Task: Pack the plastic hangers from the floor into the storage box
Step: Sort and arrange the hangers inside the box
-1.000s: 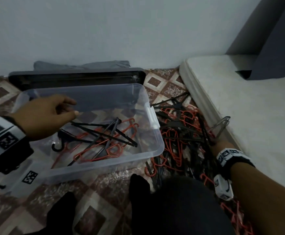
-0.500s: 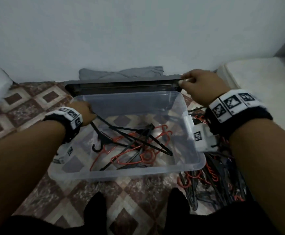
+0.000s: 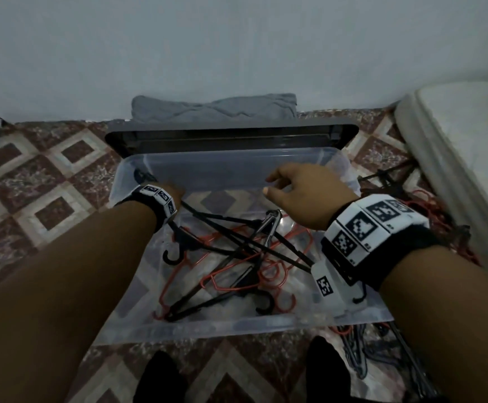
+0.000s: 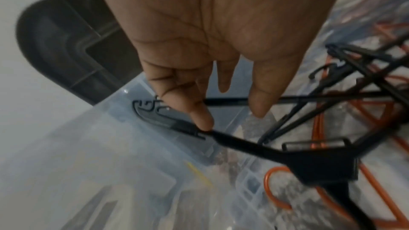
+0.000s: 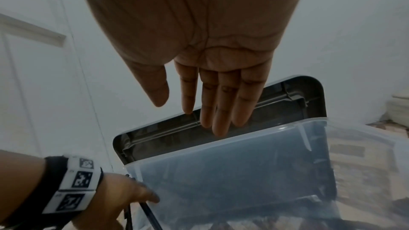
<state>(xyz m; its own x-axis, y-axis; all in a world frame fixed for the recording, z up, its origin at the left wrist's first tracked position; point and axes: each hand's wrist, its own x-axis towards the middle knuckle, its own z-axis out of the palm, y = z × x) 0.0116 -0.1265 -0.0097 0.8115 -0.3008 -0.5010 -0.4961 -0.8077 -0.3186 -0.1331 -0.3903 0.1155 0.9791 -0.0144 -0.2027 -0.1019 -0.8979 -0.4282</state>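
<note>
Both hands were loose and held nothing: the left hand [image 4: 212,45] reached into the storage box's [image 3: 266,324] far left corner, one fingertip [image 4: 202,120] touching the end of a black hanger [image 4: 287,156], while the right hand [image 3: 303,196] hovered flat-fingered over the box's back part. Black and red hangers [image 3: 237,257] lay tangled inside the clear box (its dark lid [image 3: 231,138] stood behind it), and more hangers [image 3: 428,205] were heaped on the floor [image 3: 48,181] at the right, beside a mattress [image 3: 469,141].
</note>
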